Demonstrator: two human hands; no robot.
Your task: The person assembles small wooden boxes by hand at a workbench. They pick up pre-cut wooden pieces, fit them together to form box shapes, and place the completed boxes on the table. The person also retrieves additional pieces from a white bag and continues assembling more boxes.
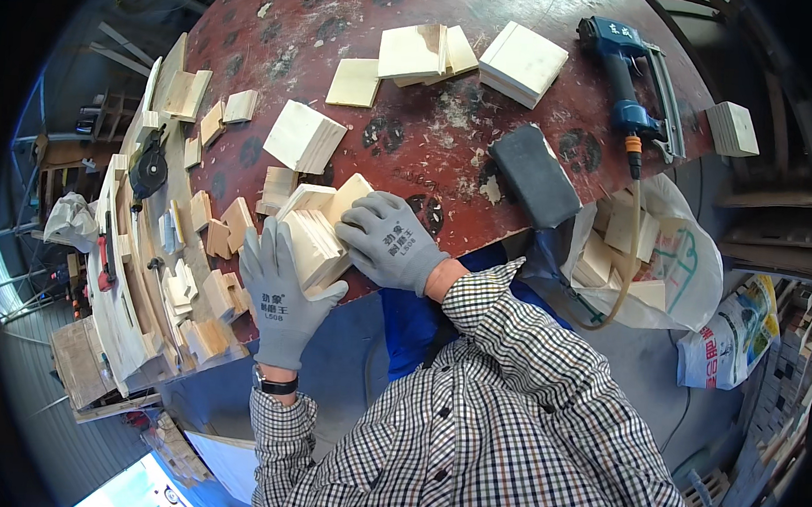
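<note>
Both my hands wear grey work gloves. Between them, near the front edge of the dark red table point(411, 162), is a stack of thin pale wooden boards point(313, 247). My left hand point(283, 288) lies along the stack's left side, fingers stretched and thumb at the near corner. Curled fingers of my right hand point(393, 239) press on its right side, beside an upright pale board point(352, 192). The fingertips of that hand are partly hidden. Just beyond stands a pale wooden block point(304, 138).
Flat wooden pieces point(412, 52) and a block point(523, 62) lie farther back. A dark grey block point(536, 176) and blue nail gun point(626, 81) are at right. Its hose passes a white sack point(690, 259) of wood pieces. Small offcuts point(225, 294) crowd the left, near a black tool point(150, 167).
</note>
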